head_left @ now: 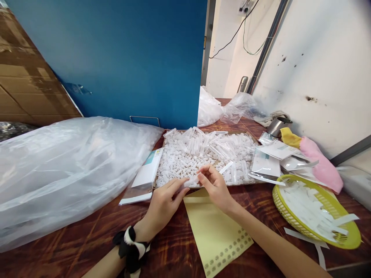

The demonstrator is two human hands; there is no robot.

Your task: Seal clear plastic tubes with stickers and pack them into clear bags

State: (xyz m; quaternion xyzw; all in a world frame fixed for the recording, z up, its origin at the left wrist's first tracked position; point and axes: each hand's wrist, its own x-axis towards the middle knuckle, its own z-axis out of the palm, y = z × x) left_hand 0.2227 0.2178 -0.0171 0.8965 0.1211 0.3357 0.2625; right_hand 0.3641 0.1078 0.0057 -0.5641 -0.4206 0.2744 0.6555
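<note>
My left hand point(165, 202), with a black-and-white scrunchie point(133, 245) at the wrist, has thumb and fingers pinched together on one end of a small translucent plastic piece point(191, 181). Opposite it, my right hand point(213, 187) is closed with its fingertips at the piece's other end. Its exact kind is partly hidden by the fingers. Just beyond is a shallow cardboard tray point(154, 185) heaped with small white plastic parts point(179, 160) and clear tubes point(199, 141). A yellow sheet point(216, 224) with rows of round grey stickers lies below my hands.
A large plastic bag point(72, 166) bulges at left, beside a packet point(146, 170). More clear packets point(265, 164) lie right of the tray. A yellow basket point(352, 231) holds white strips point(307, 206). Behind stand a blue panel point(130, 61) and a metal cup point(276, 126).
</note>
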